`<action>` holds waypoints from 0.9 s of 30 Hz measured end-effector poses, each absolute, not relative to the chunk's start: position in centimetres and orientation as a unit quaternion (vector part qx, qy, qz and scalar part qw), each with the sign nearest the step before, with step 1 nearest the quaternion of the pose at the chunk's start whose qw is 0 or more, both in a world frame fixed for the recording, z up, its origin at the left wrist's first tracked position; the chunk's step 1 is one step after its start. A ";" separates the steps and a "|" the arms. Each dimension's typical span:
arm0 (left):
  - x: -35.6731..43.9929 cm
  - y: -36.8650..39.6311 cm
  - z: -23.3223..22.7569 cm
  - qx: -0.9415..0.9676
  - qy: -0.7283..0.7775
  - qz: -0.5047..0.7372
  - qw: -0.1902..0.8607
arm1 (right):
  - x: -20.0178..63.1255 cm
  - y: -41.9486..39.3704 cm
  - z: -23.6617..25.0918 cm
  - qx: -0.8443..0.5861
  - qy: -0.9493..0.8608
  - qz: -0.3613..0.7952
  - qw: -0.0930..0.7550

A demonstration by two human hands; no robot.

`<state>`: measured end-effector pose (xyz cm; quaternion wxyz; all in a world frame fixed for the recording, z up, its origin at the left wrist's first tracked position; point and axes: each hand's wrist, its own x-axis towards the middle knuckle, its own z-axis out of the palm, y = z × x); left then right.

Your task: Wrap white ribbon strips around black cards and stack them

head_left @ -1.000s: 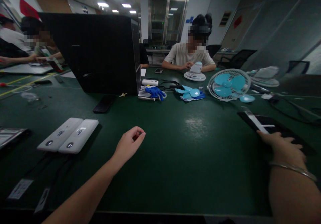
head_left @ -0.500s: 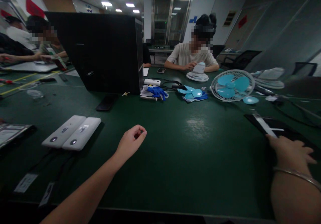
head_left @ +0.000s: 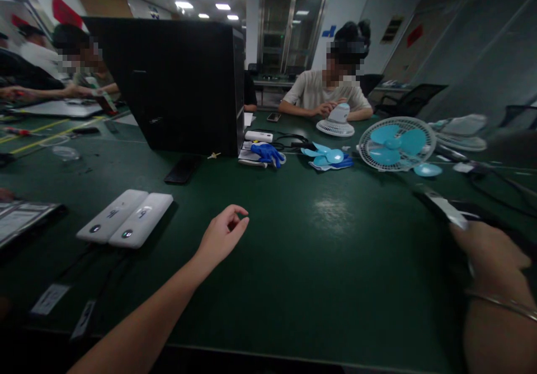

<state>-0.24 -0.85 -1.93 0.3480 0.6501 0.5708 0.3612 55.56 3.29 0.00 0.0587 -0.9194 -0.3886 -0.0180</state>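
Note:
My left hand point(head_left: 226, 231) rests on the green table with its fingers loosely curled. Thumb and index finger are apart, with nothing between them. At the right edge, my right hand point(head_left: 489, 251), with a bangle at the wrist, grips a dark flat object with a light strip point(head_left: 448, 211). The strip sticks out past the thumb toward the far side. My hand hides much of this object, and blur keeps its kind unclear. Two white power banks point(head_left: 142, 220) lie side by side left of my left hand, with black cables running toward the near edge.
A large black computer case point(head_left: 168, 89) stands at the back left, with a phone point(head_left: 182, 170) before it. Blue-and-white gloves point(head_left: 266, 155), blue fan blades point(head_left: 323, 155) and a fan grille point(head_left: 396, 145) lie farther back. A person point(head_left: 329, 91) opposite handles a fan part point(head_left: 338, 122).
The thumb and index finger of my left hand have opened slightly. My right hand's fingers, spread before, have closed in around the dark object. The view has shifted a little.

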 end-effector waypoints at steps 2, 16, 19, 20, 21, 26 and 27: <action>-0.2 -0.8 -2.0 0.641 0.568 0.380 0.350 | 53.7 3.9 0.9 -0.900 -0.429 -0.011 0.075; 0.3 -1.2 -1.6 0.502 0.404 0.285 0.710 | 34.0 0.3 4.1 -0.392 -0.869 0.296 0.056; 0.4 -1.7 -1.3 0.565 0.394 0.215 0.693 | 31.5 -0.9 3.9 -0.367 -0.863 0.346 -0.011; 0.5 -1.8 -1.2 0.594 0.392 0.200 0.674 | 31.0 -1.0 3.8 -0.370 -0.861 0.349 -0.017; 0.5 -1.9 -1.2 0.621 0.393 0.190 0.651 | 30.8 -1.0 3.6 -0.376 -0.858 0.349 -0.020; 0.7 -2.0 -1.0 0.740 0.440 0.144 0.489 | 34.2 1.9 2.1 -0.434 -0.837 0.330 -0.031; 0.7 -2.0 -1.0 0.759 0.444 0.137 0.456 | 35.7 2.9 1.6 -0.467 -0.827 0.313 -0.024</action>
